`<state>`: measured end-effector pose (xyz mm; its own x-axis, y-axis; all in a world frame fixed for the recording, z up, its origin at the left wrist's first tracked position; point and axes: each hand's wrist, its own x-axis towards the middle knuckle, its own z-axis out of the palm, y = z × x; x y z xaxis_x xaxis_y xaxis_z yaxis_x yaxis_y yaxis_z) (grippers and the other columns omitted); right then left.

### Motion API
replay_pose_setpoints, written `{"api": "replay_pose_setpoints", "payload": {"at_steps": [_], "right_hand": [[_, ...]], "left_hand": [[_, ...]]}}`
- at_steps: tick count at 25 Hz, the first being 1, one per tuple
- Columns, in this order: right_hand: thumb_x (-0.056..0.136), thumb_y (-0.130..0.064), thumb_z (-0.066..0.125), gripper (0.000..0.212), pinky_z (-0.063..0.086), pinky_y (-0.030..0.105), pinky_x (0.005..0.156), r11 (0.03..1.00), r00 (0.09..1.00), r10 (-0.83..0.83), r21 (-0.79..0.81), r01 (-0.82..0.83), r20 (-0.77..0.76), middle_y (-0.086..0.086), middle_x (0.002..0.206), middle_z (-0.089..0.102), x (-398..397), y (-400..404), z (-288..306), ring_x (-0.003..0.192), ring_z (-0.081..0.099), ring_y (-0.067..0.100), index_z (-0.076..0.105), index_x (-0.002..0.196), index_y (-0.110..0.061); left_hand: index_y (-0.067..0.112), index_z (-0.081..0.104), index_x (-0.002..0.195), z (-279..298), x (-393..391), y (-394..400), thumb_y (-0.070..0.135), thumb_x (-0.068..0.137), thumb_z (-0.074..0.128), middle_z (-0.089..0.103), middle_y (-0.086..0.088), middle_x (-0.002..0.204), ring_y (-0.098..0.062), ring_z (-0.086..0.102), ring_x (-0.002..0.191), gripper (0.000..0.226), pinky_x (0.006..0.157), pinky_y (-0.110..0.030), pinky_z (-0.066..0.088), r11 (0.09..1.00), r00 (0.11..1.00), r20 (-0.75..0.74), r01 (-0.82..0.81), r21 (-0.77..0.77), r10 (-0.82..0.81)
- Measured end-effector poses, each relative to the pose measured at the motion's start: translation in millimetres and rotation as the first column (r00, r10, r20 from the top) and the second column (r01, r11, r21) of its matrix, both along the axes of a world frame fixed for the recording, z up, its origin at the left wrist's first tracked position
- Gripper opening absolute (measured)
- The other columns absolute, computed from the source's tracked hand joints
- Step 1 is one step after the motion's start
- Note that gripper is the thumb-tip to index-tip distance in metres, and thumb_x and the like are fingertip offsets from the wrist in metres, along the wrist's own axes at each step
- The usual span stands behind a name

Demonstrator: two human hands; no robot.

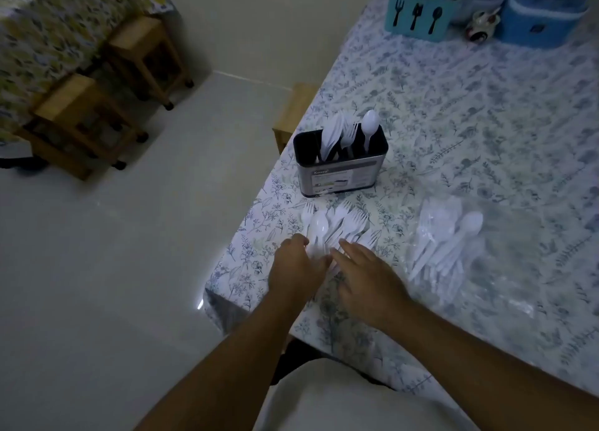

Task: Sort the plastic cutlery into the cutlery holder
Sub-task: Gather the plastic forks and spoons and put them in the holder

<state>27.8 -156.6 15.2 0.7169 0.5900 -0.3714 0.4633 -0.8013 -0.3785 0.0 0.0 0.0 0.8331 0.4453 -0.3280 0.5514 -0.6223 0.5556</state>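
A dim room with a pale tiled floor, and under me a table in a floral cloth that runs off to the far right. I'm looking down at a loose pile of white plastic forks with one spoon lying on its left side, just in front of the cutlery holder, which already stands some knives, forks and a spoon upright in its slots. A second lot, spoons in a clear bag, lies to the right, well apart from the holder.

My left hand has its fingers curled over the handle end of the pile; I think it is pinching the spoon's handle, but the blur and low light keep me from being sure. My right hand lies flat, fingers straight and spread, pressing on the fork handles.

For this step I'd keep the right hand as the anchor so the forks don't scatter, draw the spoon out along its own length, and drop it bowl-up into the slot where the spoon already stands.
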Motion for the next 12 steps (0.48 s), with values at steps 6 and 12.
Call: {"api": "replay_pose_setpoints", "payload": {"at_steps": [6,12], "right_hand": [[0.091,-0.007,0.052,0.08,0.023,0.044,0.123,0.999,0.999,0.035,0.011,-0.035,-0.023,-0.005,0.171,0.008,18,22,-9,0.156,0.009,0.021,0.018,0.161,-0.027],[0.096,-0.018,0.053,0.064,0.024,0.038,0.121,0.97,0.97,-0.243,-0.006,0.243,-0.006,-0.001,0.169,0.02,18,-7,-25,0.155,0.016,0.021,0.032,0.157,-0.021]], "left_hand": [[0.014,0.068,0.088,-17,10,14,0.015,0.09,0.062,0.064,0.001,0.079,-0.009,0.055,0.064,0.007,0.056,-0.026,0.042,0.972,0.976,0.079,0.211,-0.1,-0.204],[0.017,0.063,0.111,-22,9,25,0.025,0.093,0.063,0.059,0.001,0.099,-0.013,0.058,0.084,0.02,0.071,-0.026,0.051,0.977,0.981,0.08,0.183,-0.111,-0.175]]}}
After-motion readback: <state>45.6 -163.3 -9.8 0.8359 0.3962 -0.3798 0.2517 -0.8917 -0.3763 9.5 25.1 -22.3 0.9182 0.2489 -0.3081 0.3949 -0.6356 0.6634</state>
